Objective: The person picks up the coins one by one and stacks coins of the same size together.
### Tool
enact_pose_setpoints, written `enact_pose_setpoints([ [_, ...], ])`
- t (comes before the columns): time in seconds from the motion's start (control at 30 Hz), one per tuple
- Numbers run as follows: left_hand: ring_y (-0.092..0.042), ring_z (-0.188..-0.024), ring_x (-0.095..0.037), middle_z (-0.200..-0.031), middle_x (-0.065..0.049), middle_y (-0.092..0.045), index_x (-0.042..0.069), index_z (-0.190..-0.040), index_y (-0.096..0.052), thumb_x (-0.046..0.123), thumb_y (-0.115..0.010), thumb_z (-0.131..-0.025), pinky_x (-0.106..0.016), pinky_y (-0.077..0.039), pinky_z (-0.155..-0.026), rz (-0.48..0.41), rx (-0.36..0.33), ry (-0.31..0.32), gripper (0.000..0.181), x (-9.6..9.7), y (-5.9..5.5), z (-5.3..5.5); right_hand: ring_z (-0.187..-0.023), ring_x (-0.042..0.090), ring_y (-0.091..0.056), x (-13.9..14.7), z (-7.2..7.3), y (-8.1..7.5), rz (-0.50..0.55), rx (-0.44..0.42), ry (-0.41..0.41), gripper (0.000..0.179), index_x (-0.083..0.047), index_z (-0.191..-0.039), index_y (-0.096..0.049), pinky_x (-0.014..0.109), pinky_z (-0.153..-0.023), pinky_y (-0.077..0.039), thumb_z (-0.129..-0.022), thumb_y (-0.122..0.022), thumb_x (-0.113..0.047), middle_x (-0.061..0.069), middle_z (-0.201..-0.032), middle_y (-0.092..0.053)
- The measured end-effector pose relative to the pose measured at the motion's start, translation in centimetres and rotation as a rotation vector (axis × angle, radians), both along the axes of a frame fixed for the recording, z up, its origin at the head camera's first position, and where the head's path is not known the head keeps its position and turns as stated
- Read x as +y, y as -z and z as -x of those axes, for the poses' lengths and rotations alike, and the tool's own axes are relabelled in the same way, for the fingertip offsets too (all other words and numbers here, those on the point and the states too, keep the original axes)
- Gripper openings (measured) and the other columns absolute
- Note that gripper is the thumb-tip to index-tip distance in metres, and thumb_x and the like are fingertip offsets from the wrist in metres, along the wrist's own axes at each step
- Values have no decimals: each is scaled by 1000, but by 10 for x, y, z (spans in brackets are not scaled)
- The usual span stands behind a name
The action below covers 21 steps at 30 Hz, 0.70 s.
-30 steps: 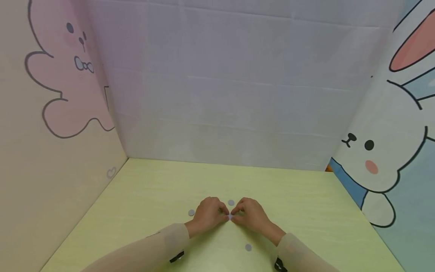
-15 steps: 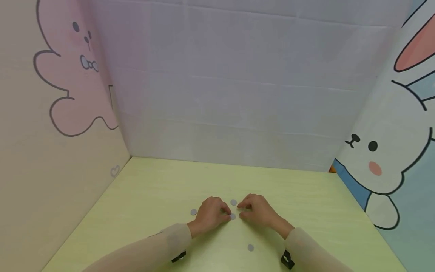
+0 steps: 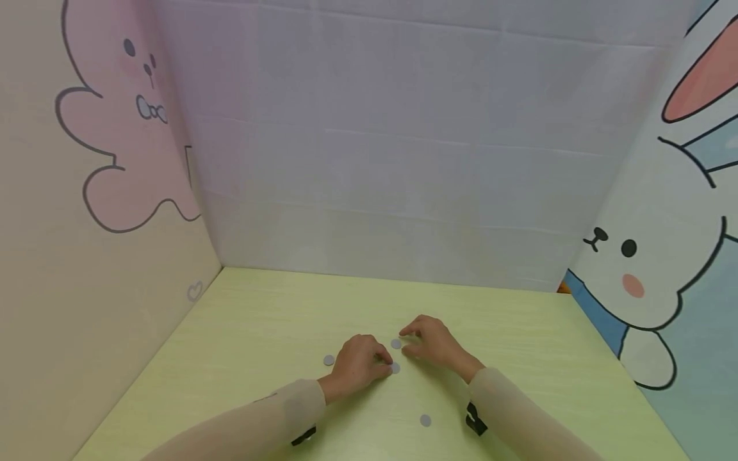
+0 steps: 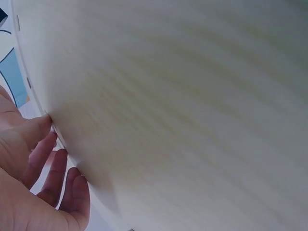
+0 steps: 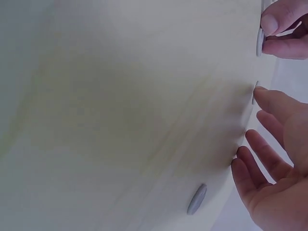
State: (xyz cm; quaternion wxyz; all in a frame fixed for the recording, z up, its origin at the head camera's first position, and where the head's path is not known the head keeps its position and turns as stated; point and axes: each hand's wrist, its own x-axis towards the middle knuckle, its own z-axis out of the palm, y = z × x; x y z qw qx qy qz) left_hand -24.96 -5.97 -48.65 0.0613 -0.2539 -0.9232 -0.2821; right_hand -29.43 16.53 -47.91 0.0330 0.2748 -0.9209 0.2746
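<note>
Several small grey discs lie on the yellow tabletop. My left hand [image 3: 360, 363] pinches the edge of one grey disc [image 3: 394, 368] between thumb and fingers; the right wrist view shows this held disc [image 5: 260, 43] edge-on. Just behind it lies another disc [image 3: 395, 344]. My right hand [image 3: 434, 342] is spread beside that rear disc. In the right wrist view, its thumb is at or near a disc's edge [image 5: 255, 91], contact unclear, and its other fingers stand apart. In the left wrist view, my left hand [image 4: 45, 187] hides the disc.
One disc [image 3: 328, 360] lies left of my left hand, another [image 3: 425, 420] nearer me between the forearms. A further disc [image 5: 196, 199] lies beyond my right fingertips in the right wrist view. Cartoon-printed side walls [image 3: 640, 275] and a white back wall [image 3: 375, 192] enclose the table [image 3: 277, 307].
My right hand has left the middle disc, first shifting right with its fingers spreading, then moving away from me to beside the rear disc. My left hand has stayed at the middle disc.
</note>
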Motion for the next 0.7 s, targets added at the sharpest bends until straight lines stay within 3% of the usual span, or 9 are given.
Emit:
enact_pose_setpoints([
  [0.2,-62,-85,-8,-86,10,-72,19,-87,-87,23,-92,-84,-32,-53,-82,-16,6,4,7,0,7,2,-99,28,-66,-3,3,3,-49,15,-25,23,-7,-112,-82,49,-92,-53,-91,-85,-16,7,-107,-71],
  [0.7,-63,-84,-10,-87,7,-74,17,-88,-87,21,-92,-84,-30,-53,-79,-38,3,15,7,-1,8,1,-97,26,-66,-9,5,8,-90,40,-2,17,-9,-106,-84,45,-88,-55,-94,-84,-21,5,-104,-72],
])
